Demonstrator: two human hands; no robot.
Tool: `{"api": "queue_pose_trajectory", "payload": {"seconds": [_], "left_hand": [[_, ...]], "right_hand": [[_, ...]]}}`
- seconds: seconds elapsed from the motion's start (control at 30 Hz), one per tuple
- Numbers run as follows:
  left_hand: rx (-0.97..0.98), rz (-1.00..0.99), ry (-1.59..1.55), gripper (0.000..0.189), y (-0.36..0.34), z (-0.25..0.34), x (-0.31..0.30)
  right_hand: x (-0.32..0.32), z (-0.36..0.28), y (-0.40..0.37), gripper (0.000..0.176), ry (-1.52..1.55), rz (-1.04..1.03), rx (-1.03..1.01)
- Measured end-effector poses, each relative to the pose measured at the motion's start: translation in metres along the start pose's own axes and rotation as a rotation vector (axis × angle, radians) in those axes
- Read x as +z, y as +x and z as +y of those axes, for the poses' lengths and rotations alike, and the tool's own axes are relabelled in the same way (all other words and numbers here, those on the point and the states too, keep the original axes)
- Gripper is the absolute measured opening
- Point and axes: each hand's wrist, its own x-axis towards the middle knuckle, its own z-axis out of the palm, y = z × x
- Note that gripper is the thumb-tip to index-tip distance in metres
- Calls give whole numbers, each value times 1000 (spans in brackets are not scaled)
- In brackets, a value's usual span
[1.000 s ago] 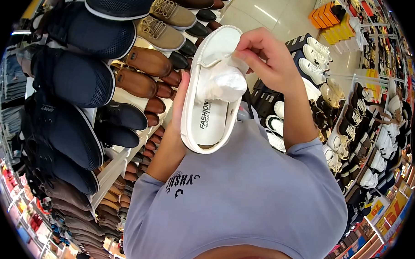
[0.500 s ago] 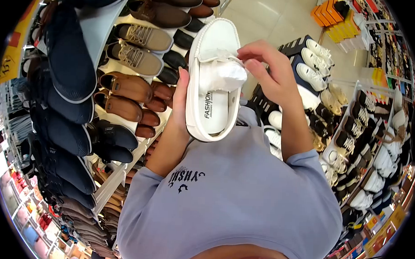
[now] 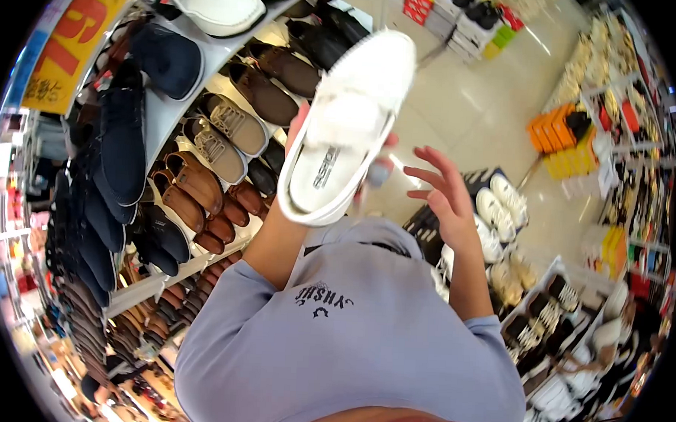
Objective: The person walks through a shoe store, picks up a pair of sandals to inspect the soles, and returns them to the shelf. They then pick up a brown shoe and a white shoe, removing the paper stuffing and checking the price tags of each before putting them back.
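My left hand (image 3: 298, 129) is wrapped round a white slip-on shoe (image 3: 376, 67), with its thumb at one side and fingertips showing past the other. The shoe's opening faces me, its toe points up and away, and dark lettering marks the insole. White stuffing bulges inside the opening. Beside the shoe is a small greyish blurred thing (image 3: 380, 172) that I cannot make out. To the right of the shoe, my right hand (image 3: 448, 198) is apart from it, fingers spread and holding nothing.
A shelf (image 3: 159, 123) on the left carries navy, brown and tan shoes, with white shoes (image 3: 218, 7) on top. A yellow price sign (image 3: 74, 45) hangs at the upper left. More white shoes (image 3: 498, 207) are displayed on the right. Orange boxes (image 3: 555, 131) stand on the floor further off.
My right hand has come off the shoe and moved right and down, its fingers opening. The shoe, still in my left hand, now leans with its toe to the right. The view has shifted.
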Motion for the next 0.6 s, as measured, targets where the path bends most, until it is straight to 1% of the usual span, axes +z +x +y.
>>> {"api": "queue_pose_trajectory", "payload": {"seconds": [0.03, 0.07, 0.1, 0.13, 0.17, 0.2, 0.23, 0.27, 0.33, 0.37, 0.4, 0.43, 0.47, 0.5, 0.53, 0.6], "left_hand": [[-70, 116, 15, 85, -2, 5, 6], [-276, -285, -420, 93, 3, 10, -13], [-287, -223, -486, 92, 1, 9, -12], [-302, -159, -555, 91, -4, 5, -10], [-344, -166, -358, 87, -6, 2, -24], [-192, 104, -235, 84, -15, -8, -16], [-222, 209, -181, 82, -19, -11, -14], [-256, 312, -129, 80, -19, -11, -13], [-243, 342, -60, 59, -9, -6, 17], [-219, 531, 48, 48, -7, 3, 30], [-98, 865, 62, 41, 6, -3, 11], [-193, 846, 231, 56, 15, -3, -18], [-288, 824, 400, 71, 25, -1, -39], [-342, 771, 375, 76, 39, 7, -44], [-339, 769, 373, 76, 52, 20, -48], [-451, 420, 202, 78, 76, 49, -48]], "right_hand": [[-12, -6, 9, 62, -10, 26, -4], [-24, -12, 19, 62, -16, 57, -5], [-33, -25, 30, 68, 31, 111, 36], [-40, -37, 40, 78, 117, 94, 74], [-49, -45, 48, 83, 168, -16, 127], [-57, -50, 56, 88, 215, -124, 180], [-62, -51, 63, 92, 230, -216, 253], [-62, -55, 67, 85, 190, -286, 309], [-64, -59, 72, 73, -3, -315, 425], [-67, -53, 75, 65, -12, -247, 462], [-70, -45, 79, 57, -21, -180, 499], [-74, -43, 83, 51, -30, -126, 527], [-80, -41, 89, 51, -39, -132, 526], [-86, -39, 95, 48, 68, -70, 508], [-89, -39, 103, 46, 176, -6, 488], [-96, -39, 123, 43, 195, 36, 459]]}}
